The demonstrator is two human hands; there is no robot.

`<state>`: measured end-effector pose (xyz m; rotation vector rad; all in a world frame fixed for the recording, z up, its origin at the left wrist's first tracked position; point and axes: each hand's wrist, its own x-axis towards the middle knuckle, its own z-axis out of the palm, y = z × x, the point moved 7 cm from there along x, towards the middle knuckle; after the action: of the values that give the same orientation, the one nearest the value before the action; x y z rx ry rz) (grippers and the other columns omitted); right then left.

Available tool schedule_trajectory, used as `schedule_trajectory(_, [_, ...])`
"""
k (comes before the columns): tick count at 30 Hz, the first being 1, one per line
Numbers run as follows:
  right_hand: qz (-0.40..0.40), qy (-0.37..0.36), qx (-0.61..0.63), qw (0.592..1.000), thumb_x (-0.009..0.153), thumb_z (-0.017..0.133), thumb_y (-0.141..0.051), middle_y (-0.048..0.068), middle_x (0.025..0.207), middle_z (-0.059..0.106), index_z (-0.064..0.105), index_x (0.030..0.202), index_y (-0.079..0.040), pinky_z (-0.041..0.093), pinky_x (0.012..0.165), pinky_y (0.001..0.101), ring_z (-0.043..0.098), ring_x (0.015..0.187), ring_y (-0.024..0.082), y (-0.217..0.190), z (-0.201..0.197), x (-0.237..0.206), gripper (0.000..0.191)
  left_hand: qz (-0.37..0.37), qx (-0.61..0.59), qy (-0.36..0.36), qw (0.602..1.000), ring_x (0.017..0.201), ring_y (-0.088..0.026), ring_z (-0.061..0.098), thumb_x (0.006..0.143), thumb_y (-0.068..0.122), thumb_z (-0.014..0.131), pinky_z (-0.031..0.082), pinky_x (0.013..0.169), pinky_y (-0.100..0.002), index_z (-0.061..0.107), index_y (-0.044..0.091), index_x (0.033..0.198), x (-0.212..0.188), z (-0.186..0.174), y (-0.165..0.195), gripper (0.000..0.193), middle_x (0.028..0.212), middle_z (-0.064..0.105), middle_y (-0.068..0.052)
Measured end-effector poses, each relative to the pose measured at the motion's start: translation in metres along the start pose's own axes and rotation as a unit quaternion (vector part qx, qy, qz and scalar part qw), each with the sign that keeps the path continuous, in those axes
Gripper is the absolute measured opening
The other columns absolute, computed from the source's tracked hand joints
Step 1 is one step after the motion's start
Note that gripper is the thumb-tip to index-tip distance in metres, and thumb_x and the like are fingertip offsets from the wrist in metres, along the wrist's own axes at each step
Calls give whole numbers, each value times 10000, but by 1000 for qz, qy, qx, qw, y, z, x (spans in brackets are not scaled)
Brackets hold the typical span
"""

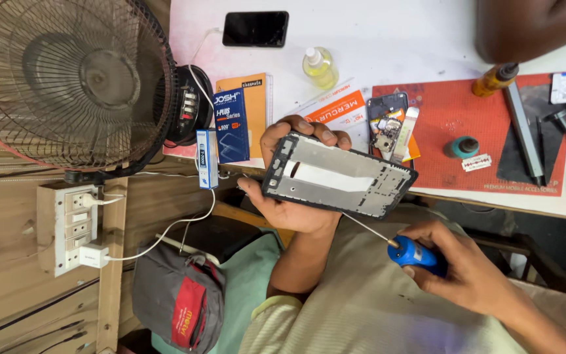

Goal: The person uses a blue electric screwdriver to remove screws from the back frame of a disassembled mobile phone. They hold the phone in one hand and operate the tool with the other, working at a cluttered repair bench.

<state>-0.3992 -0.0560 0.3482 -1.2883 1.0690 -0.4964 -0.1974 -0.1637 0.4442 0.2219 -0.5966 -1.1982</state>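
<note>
My left hand (291, 196) grips an opened phone frame (339, 176), dark-rimmed with a grey metal inner plate and a white strip, held tilted in front of the table edge. My right hand (463, 269) holds a blue-handled screwdriver (414, 254); its thin shaft points up-left and its tip reaches the frame's lower edge. A small dismantled phone part with circuit boards (388, 128) lies on a red work mat (453, 131) just beyond the frame.
A black phone (255, 29) and a yellow liquid bottle (320, 67) lie on the white table. Tools, a small teal bottle (461, 147) and an amber bottle (494, 78) sit on the mat. A table fan (73, 78), a wall socket strip (67, 226) and a grey bag (178, 298) are left. Another person's arm (532, 26) is top right.
</note>
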Motion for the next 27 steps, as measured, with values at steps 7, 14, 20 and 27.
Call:
schedule_trajectory(7, [-3,-2,-43,999,703,789,-85,22,900,715,627,1211,-129,581,634,304,697,707,130,-6,-4,8,535,8,12,1,1000,1068,-289,547,1078,693,342,463,924,-482,548,40,1350,3,2,0,737,1242,517,-148])
schedule_trajectory(14, [-9,-29,-27,999,713,782,-87,12,870,747,584,1250,-143,589,630,310,740,697,131,-13,-2,9,574,0,16,3,1000,1063,-283,553,1073,692,345,467,917,-474,551,45,1359,4,0,-2,737,1226,523,-141])
schedule_trajectory(20, [-2,-45,-13,999,747,776,-97,21,837,753,567,1222,-132,587,614,319,739,685,137,-14,2,6,520,-2,31,-6,1000,1053,-278,561,1084,693,354,469,919,-471,559,46,1355,0,-1,-2,731,1220,530,-140])
schedule_trajectory(27, [3,-39,-17,999,746,774,-104,20,833,747,568,1238,-150,588,602,322,736,680,139,-17,2,5,536,-1,33,-11,999,1052,-275,564,1086,696,357,470,917,-470,554,46,1354,-4,2,-2,731,1214,528,-140])
